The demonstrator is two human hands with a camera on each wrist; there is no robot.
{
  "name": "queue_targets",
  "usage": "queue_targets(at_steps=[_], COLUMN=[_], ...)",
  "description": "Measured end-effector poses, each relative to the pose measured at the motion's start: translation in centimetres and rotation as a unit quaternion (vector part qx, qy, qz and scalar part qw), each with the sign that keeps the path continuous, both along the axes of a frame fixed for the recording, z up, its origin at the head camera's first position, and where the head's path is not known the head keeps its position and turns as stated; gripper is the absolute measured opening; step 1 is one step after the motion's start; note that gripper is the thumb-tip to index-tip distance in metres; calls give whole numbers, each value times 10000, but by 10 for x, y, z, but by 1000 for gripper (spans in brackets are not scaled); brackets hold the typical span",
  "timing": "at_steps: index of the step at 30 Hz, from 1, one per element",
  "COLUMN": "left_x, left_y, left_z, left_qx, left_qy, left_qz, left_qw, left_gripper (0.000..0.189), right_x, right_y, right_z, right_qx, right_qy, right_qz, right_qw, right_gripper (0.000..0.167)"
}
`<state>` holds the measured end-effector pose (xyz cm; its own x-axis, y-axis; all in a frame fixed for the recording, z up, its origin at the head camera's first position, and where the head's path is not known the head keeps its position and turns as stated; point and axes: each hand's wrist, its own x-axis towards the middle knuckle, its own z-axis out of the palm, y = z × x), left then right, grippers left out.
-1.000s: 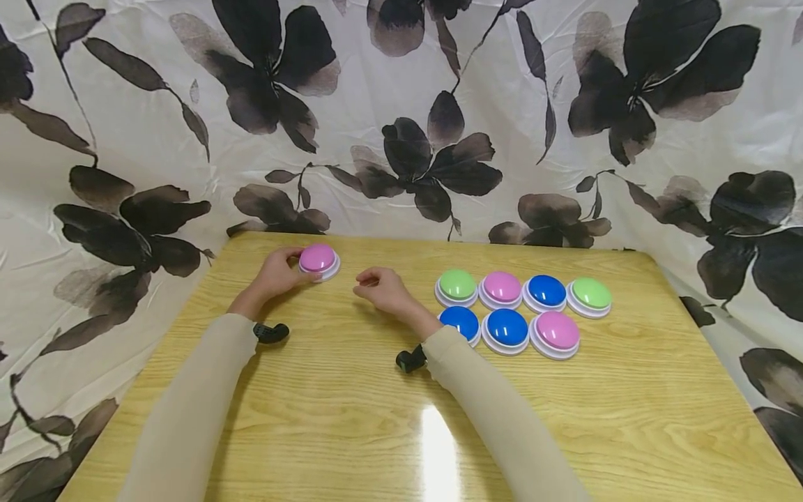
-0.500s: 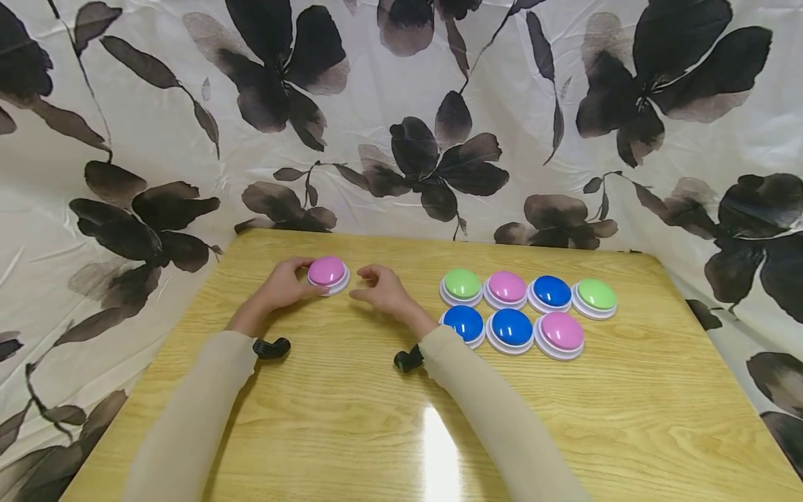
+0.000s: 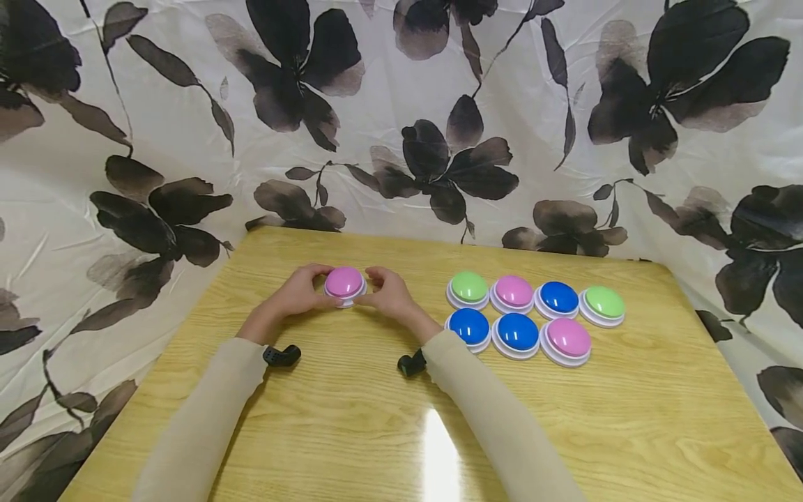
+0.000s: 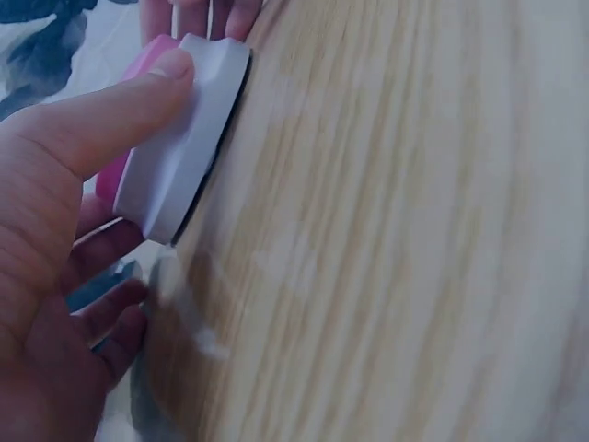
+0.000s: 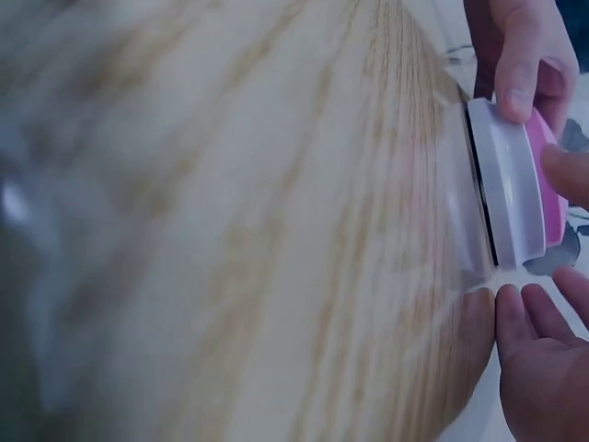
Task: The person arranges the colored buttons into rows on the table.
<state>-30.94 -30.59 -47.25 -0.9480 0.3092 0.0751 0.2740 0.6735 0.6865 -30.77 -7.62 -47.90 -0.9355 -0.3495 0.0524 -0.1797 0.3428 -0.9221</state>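
A pink dome push button (image 3: 344, 282) with a white base stands between both hands in the head view. My left hand (image 3: 306, 289) grips it from the left; in the left wrist view its thumb (image 4: 138, 106) lies along the white base (image 4: 184, 129). My right hand (image 3: 390, 293) is at the button's right side. In the right wrist view the right fingers (image 5: 543, 322) are apart from the base, while the thumb (image 5: 569, 175) overlaps the pink dome (image 5: 545, 166); whether it touches is unclear. The black-edged underside sits at or just above the table; I cannot tell which.
To the right, similar buttons stand in two rows: the back row has a green one (image 3: 469, 286), a pink one, a blue one (image 3: 557, 298) and another green one; the front row has blue ones and a pink one (image 3: 568, 338). A floral cloth (image 3: 376, 104) hangs behind the wooden table (image 3: 351, 418).
My left hand has brought the pink button rightward and nearer to me. My right hand, earlier apart from it, is now right beside it. The view has shifted slightly.
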Motion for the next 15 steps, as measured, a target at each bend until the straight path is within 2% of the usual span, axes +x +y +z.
queue_targets(at_steps=[9, 15], left_x=[4, 8], left_y=[7, 7], left_z=[-2, -6], left_qx=[168, 289], left_qy=[-129, -59], left_qz=[-284, -272], left_qw=[9994, 9992], left_gripper=[81, 78], right_x=[-4, -2], right_y=[-2, -1], right_z=[-2, 0], right_qx=[128, 369], right_qy=[139, 222], right_qz=[257, 382], right_qw=[9995, 9983], right_gripper=[77, 79])
